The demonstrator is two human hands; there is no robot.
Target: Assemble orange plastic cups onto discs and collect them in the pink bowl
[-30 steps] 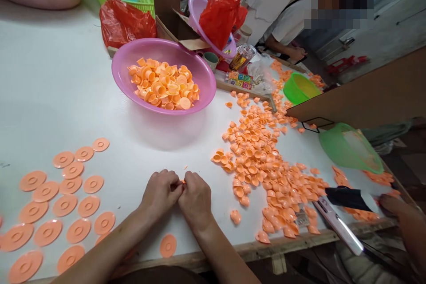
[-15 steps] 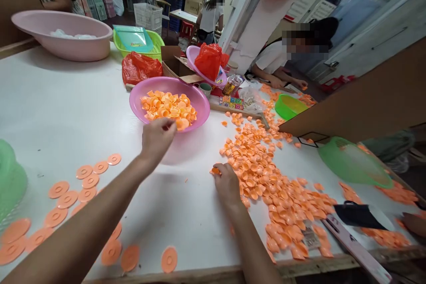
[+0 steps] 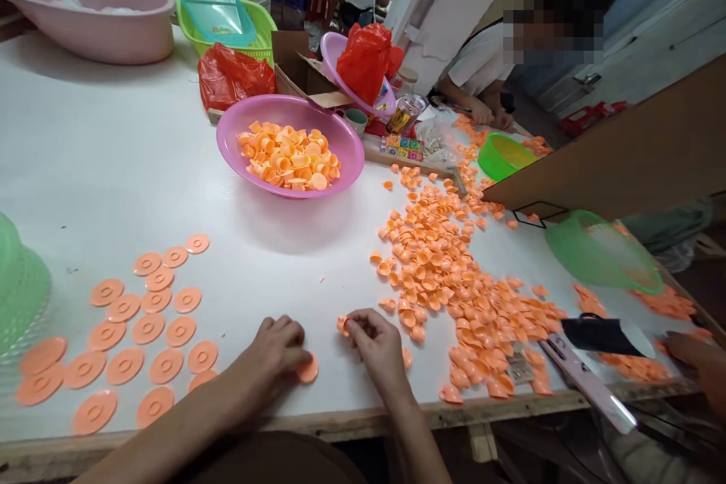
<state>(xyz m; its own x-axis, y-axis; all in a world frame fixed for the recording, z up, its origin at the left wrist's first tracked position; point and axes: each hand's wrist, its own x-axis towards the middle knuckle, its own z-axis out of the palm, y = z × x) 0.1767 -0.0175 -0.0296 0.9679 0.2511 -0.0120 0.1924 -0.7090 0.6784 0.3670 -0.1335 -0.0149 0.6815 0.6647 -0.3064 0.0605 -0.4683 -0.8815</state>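
Note:
My left hand (image 3: 279,355) is low over the white table (image 3: 272,257) near its front edge, its fingers closed at an orange disc (image 3: 308,369) that shows partly beyond the fingertips. A small orange plastic cup (image 3: 342,325) is pinched between thumb and fingers of my right hand (image 3: 375,344). To the right spreads a large heap of similar orange cups (image 3: 436,242). Several flat orange discs (image 3: 148,328), each with a raised ring, lie in loose rows at the left. Ahead, a pink bowl (image 3: 227,140) holds a pile of orange cup pieces (image 3: 292,155).
A large pink basin (image 3: 130,38), a green basket (image 3: 264,23) and red plastic bags (image 3: 235,79) stand at the back. A cardboard panel (image 3: 624,121) rises at right. Another person (image 3: 482,76) works beyond it. A pink-white bar tool (image 3: 590,386) overhangs the front edge.
My left hand has come back from the pink bowl to a disc near the table's front edge. My right hand has drawn slightly away from the heap with an orange cup. The view has tilted down.

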